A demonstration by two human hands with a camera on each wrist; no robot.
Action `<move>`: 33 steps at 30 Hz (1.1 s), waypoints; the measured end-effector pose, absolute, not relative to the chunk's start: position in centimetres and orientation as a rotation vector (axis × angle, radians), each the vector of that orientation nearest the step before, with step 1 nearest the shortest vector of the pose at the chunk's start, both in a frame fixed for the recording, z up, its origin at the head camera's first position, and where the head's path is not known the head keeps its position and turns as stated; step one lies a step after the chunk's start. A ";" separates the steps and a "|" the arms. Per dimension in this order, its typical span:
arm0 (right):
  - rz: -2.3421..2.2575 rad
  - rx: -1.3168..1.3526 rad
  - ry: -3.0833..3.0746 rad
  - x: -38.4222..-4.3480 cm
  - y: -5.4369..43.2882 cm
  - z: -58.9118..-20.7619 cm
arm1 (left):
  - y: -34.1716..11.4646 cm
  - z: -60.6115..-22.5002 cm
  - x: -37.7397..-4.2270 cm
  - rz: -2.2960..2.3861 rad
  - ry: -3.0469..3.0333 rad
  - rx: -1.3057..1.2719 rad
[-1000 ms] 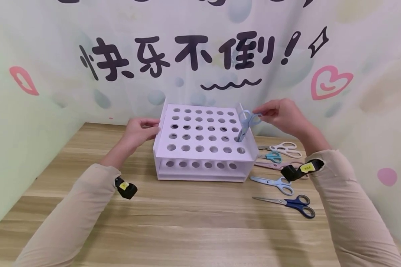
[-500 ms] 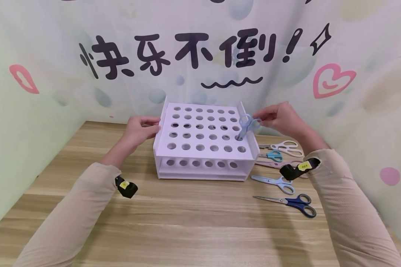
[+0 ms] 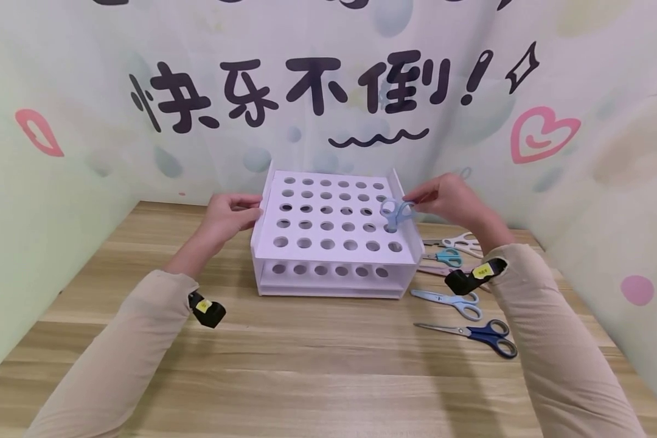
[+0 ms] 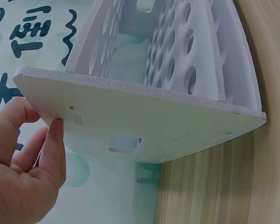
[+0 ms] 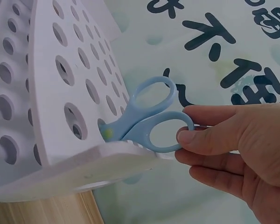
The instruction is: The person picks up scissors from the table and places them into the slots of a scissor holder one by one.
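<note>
My right hand [image 3: 449, 198] pinches one handle loop of the light-blue scissors [image 5: 151, 119] between thumb and fingers. The scissors stand handles-up in a hole at the right side of the white perforated rack [image 3: 336, 252], their blades hidden below its top shelf. At the rack's other end, my left hand [image 3: 227, 216] holds the left side panel [image 4: 130, 116] at its edge, with thumb and fingertips on it in the left wrist view.
Right of the rack lie white scissors [image 3: 465, 241], teal scissors [image 3: 449, 257], pink scissors [image 3: 443, 270], a second light-blue pair [image 3: 449, 299] and dark-blue scissors [image 3: 482, 333] on the wooden table [image 3: 285, 371]. A printed cloth backdrop [image 3: 306, 36] hangs behind the rack.
My right hand has moved left and lower with the scissors, whose blades have sunk deeper into the hole. The left hand stays at the rack's side.
</note>
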State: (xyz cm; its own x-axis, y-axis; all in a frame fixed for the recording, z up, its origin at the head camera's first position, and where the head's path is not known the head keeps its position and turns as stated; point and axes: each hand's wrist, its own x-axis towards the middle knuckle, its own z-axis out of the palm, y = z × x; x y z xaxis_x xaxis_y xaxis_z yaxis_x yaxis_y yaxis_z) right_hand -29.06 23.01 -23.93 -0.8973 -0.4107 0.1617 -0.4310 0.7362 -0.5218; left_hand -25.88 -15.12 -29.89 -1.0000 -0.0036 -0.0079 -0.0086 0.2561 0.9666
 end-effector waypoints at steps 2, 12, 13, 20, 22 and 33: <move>0.904 0.693 -2.895 -29.1 22.8 -24.1 | -15.1 -29.9 -25.9 1.911 2.487 -0.012; 0.997 0.624 -2.918 -29.6 22.8 -25.2 | -14.9 -29.8 -25.9 1.919 2.489 -0.002; 0.995 0.623 -2.914 -29.6 22.8 -25.2 | -14.9 -29.9 -26.0 1.918 2.494 0.004; 1.014 0.627 -2.899 -29.7 23.1 -25.3 | -15.1 -29.9 -26.1 1.920 2.503 0.035; 1.031 0.631 -2.907 -29.6 23.1 -25.3 | -15.1 -29.9 -26.1 1.927 2.493 0.034; 1.066 0.645 -2.912 -29.1 23.7 -25.1 | -15.1 -30.0 -25.8 1.933 2.475 0.002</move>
State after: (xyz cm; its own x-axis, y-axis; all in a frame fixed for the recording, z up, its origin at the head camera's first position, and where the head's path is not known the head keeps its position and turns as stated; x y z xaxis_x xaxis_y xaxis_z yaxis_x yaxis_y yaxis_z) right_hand -29.11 23.74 -25.07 -0.9168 -0.3830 0.1134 -0.3657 0.6906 -0.6240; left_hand -25.82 -15.12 -29.99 -1.0000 0.0013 -0.0001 0.0002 0.2425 0.9702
